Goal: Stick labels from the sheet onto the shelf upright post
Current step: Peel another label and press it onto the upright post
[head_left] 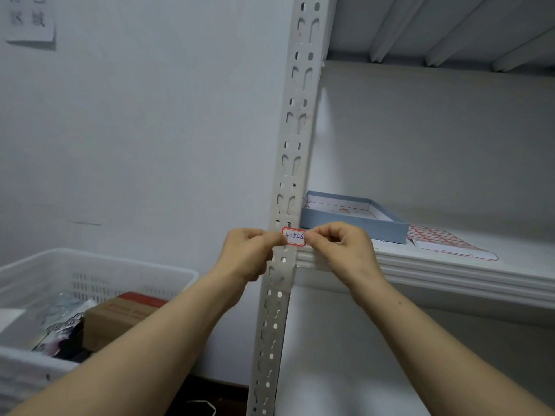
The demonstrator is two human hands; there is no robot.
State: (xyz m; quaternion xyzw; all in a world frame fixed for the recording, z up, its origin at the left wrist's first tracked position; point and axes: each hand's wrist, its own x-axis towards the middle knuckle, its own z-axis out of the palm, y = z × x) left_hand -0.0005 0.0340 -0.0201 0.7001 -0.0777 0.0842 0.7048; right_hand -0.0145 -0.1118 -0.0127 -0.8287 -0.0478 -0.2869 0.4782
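Note:
A white, red-bordered label point(294, 237) with blue handwriting sits against the perforated white upright post point(295, 130), level with the shelf edge. My left hand point(250, 252) pinches the label's left end and my right hand point(341, 246) pinches its right end, fingers curled. The label sheet point(441, 240), with rows of red-bordered stickers, lies flat on the white shelf point(450, 265) to the right of the post. Whether the label is fully stuck down is hidden by my fingers.
A shallow blue box lid point(354, 219) rests on the shelf just behind the post. To the lower left stands a white plastic crate point(90, 274) holding a cardboard box and packets. A paper note point(30, 19) hangs on the wall, top left.

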